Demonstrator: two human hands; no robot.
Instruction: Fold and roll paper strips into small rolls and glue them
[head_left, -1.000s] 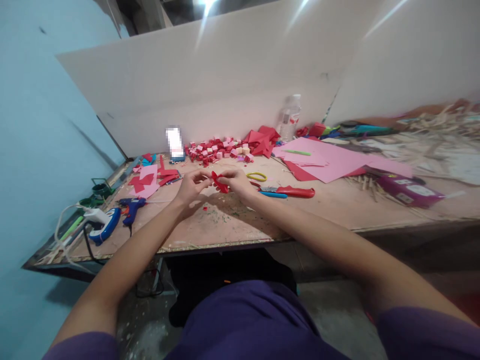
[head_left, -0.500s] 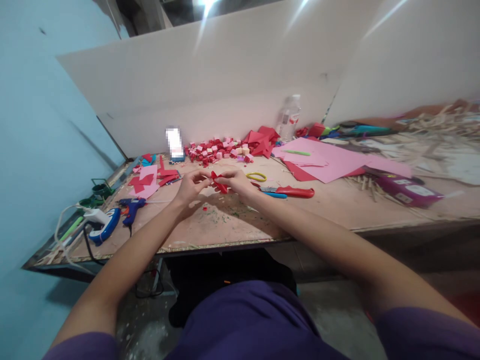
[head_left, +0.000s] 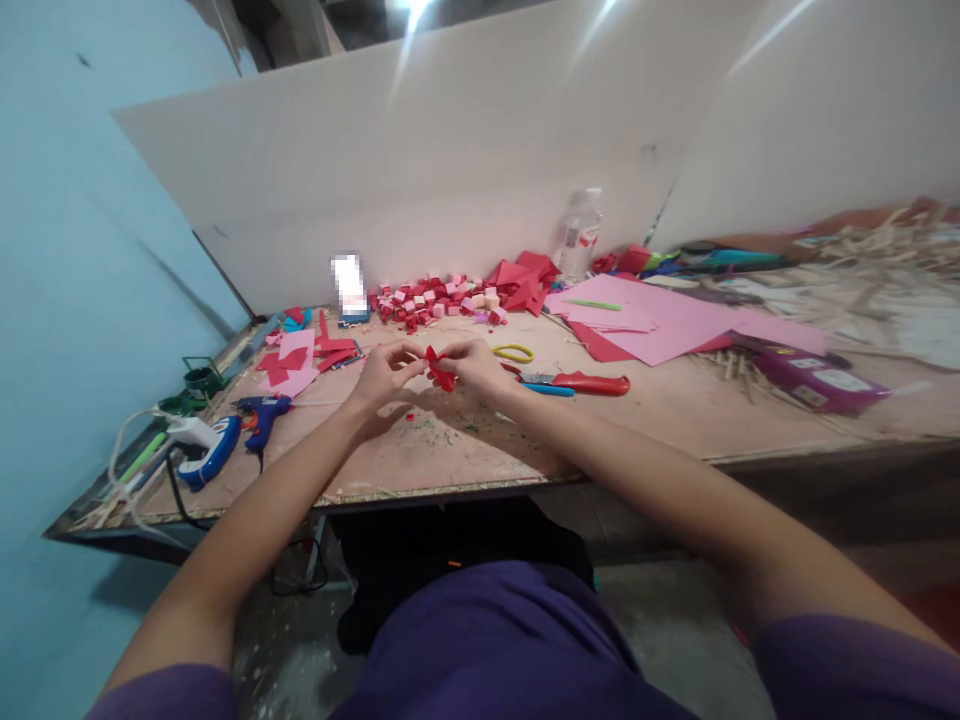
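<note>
Blue glue gun (head_left: 266,424) sits off left of the grip, then left hand (head_left: 385,374) pinching a red paper piece (head_left: 442,376), right hand (head_left: 472,366) pinching its other side, red-handled tool (head_left: 592,384) just right, pink sheets (head_left: 667,322) way further right.

Worktable (head_left: 660,425) beneath glue gun (head_left: 262,424), red-handled tool (head_left: 594,384), small pink-and-red cubes (head_left: 433,302)

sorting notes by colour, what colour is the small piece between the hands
The small piece is red; the head view shows it best.
</note>
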